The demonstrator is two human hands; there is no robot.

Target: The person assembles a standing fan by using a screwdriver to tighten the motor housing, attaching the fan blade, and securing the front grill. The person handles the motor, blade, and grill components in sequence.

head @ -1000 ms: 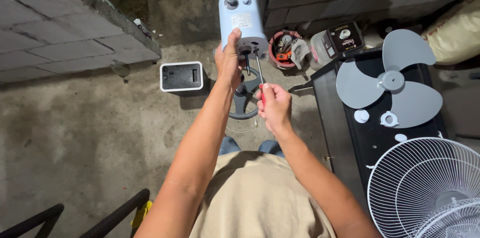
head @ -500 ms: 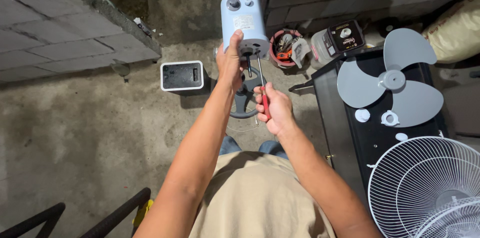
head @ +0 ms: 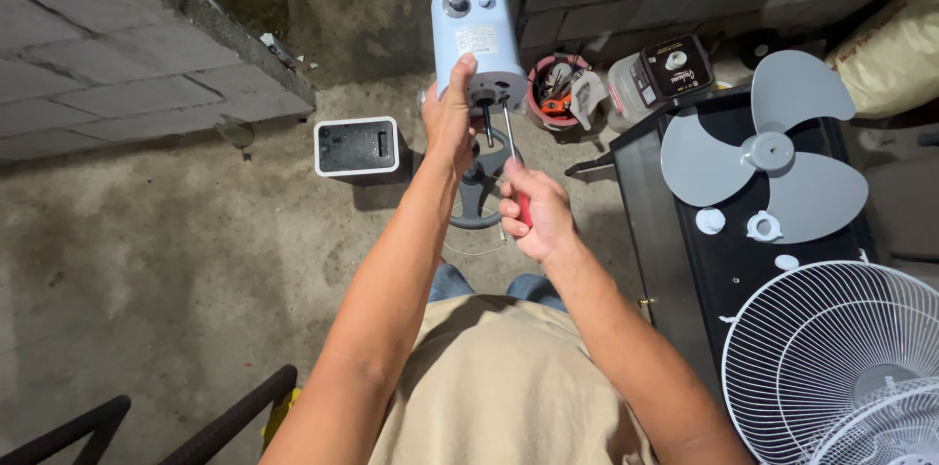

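The pale blue plastic fan motor housing (head: 477, 40) with two round knobs is held up in the air above the concrete floor (head: 176, 260), gripped near its lower end by the left hand (head: 448, 123), while the right hand (head: 533, 211) is clenched around the red-handled screwdriver (head: 514, 167) whose thin metal shaft points up into the underside of the housing. If the tip is not seated well in the screw, which I cannot see, it could slip and scratch the plastic or strike the left fingers just beside it. A loosened screw could also fall to the floor and be lost near the dark round fan base (head: 479, 193) below.
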